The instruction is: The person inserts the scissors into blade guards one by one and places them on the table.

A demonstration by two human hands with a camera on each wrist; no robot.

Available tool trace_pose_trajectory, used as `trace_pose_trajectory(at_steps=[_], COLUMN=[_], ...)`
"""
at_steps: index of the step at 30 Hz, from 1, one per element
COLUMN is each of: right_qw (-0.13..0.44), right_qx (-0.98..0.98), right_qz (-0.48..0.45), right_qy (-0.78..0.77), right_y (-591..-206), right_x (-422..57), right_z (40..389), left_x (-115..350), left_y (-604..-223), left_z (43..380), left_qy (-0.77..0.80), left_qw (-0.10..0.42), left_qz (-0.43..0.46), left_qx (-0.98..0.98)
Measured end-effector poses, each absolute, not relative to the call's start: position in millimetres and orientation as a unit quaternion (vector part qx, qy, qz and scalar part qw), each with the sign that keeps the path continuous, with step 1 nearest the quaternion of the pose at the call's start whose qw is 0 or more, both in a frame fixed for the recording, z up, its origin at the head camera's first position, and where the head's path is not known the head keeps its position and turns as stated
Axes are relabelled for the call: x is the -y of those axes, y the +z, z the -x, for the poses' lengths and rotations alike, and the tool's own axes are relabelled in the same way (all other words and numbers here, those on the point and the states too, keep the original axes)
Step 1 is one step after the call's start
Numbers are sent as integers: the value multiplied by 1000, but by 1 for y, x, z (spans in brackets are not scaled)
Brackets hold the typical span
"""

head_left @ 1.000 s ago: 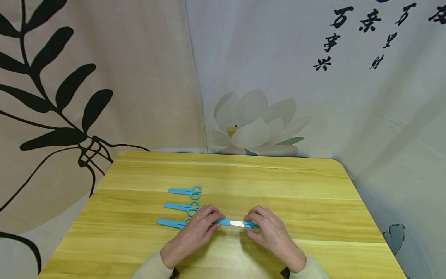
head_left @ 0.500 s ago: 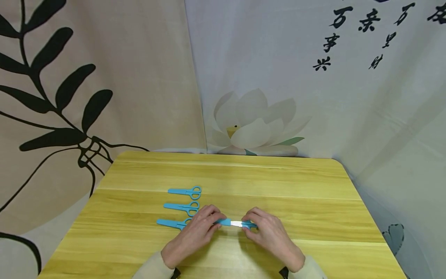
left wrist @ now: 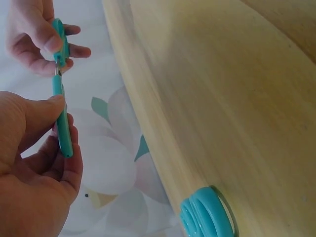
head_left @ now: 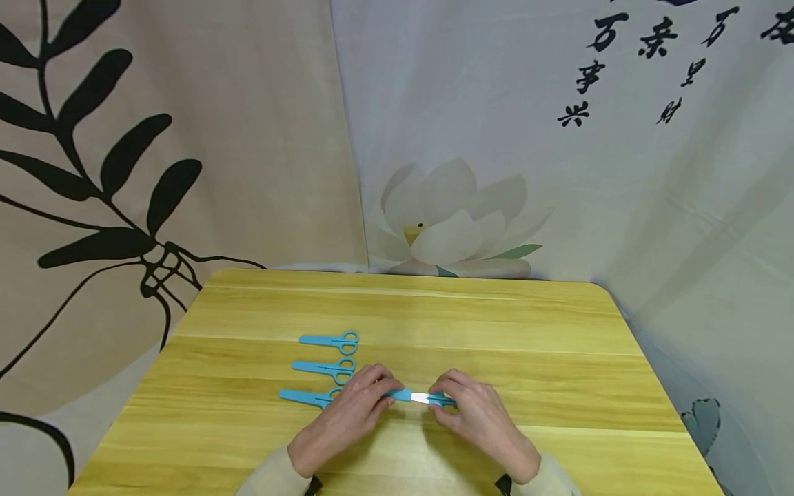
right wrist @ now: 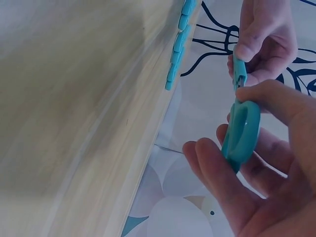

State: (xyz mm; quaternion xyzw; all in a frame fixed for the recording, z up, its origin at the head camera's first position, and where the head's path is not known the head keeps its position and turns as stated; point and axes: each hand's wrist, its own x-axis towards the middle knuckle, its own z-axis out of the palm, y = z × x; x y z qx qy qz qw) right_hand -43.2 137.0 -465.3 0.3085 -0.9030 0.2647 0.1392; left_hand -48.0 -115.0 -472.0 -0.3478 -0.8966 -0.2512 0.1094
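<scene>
My left hand pinches a blue blade cover between thumb and fingers. A pair of scissors with blue handles is in my right hand, its thumb and fingers gripping near the handle loops. The scissors' blades point left into the cover's mouth, and a short stretch of bright metal shows between the two hands. Both pieces are held in line just above the wooden table. The blade tips are hidden inside the cover.
Three more pairs of blue covered scissors lie in a column left of the hands: the far scissors, the middle scissors and the near scissors, partly hidden by my left hand. Printed curtains hang behind the wooden table.
My right hand has shifted slightly left with the scissors, and the bare stretch of blade has become shorter. The left hand has barely moved. The three scissors on the table stay put.
</scene>
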Motion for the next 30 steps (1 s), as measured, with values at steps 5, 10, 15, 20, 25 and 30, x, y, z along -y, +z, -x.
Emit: trace_pose_trajectory(at_steps=[5, 10, 15, 20, 25, 30], right_qw=[139, 137, 139, 142, 142, 142], right_qx=[902, 904, 904, 903, 902, 903], right_qz=[-312, -309, -311, -314, -315, -313], right_qy=[263, 260, 259, 258, 260, 256], right_y=[-466, -466, -467, -466, -465, -463], right_x=[-136, -137, -137, -136, -135, -135], right_z=[43, 44, 44, 45, 45, 45], left_x=[114, 114, 112, 111, 110, 110], left_y=[-472, -472, -472, -471, -471, -471], left_z=[48, 48, 48, 48, 48, 49], left_qy=[-248, -245, -242, -242, -239, -235], left_qw=[112, 112, 109, 103, 100, 106], left_qz=[350, 350, 352, 352, 351, 352], left_qx=[896, 897, 897, 898, 900, 900])
